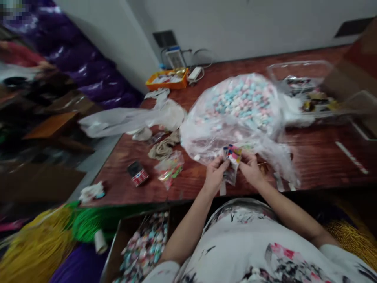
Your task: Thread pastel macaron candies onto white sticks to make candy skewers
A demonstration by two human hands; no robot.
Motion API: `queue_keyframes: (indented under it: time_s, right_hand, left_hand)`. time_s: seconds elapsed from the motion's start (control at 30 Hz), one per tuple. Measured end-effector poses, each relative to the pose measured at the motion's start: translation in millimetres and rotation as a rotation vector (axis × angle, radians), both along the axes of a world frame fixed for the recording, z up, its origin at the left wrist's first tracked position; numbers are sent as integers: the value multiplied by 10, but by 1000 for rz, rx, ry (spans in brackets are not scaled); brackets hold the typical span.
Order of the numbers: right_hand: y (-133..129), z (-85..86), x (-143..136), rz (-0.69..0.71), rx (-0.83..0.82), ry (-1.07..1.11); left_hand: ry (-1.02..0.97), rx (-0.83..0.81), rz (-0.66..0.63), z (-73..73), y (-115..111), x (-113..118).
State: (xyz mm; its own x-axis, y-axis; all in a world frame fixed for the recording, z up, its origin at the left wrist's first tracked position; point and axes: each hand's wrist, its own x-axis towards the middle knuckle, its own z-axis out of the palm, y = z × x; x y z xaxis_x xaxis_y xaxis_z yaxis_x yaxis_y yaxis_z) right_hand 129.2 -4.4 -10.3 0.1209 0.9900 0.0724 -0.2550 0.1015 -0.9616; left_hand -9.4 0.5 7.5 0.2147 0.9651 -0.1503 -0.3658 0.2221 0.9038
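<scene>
My left hand [216,173] is closed on the left side of a small clear plastic packet [232,157] with colourful pieces or print at its top. On the packet's other side my right hand [250,167] pinches its edge. Blur hides what exactly is in the packet. Just behind both hands lies a large clear bag [244,102] full of pink, blue and white small pieces, its loose plastic spreading to the right of my right hand.
Left on the table [118,181] are a keypad phone [137,173], a small bag of bright pieces [170,169] and crumpled cloth [165,145]. An orange tray [167,79] stands behind. At right are a clear bin [315,98] and a cardboard box [353,74]. A box of wrapped pieces [144,247] sits below.
</scene>
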Motion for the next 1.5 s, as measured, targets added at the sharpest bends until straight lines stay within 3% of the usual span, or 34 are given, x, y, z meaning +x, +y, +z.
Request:
queue_keyframes:
  time_s: [0.17,0.33,0.6,0.8,1.1,1.3,1.4,1.5]
  right_hand:
    - [-101,-30,83,6,32,31]
    - [-335,-90,242,54,57,26]
    - [-595,-239,376,-214,4,-38]
    - [-801,-339,637,-259,-39,-111]
    - [-950,-272,692,-183,-55,-175]
    - [-941,-297,657,-269,-106,-46]
    - [-869,-207,783,-282,-134,4]
    - [-754,-15,1106,-365,-143,11]
  left_hand:
    - [55,145,114,-119,-4,211]
    - [1,131,179,-184,-43,310]
    - [134,130,-81,-245,-173,552]
    - [129,76,-364,-254,-284,647]
    - [172,63,-245,-251,-261,677]
    - [193,102,-304,-248,-258,707]
    - [219,37,-363,-218,-261,698]
    - [269,54,-371,-172,-255,599]
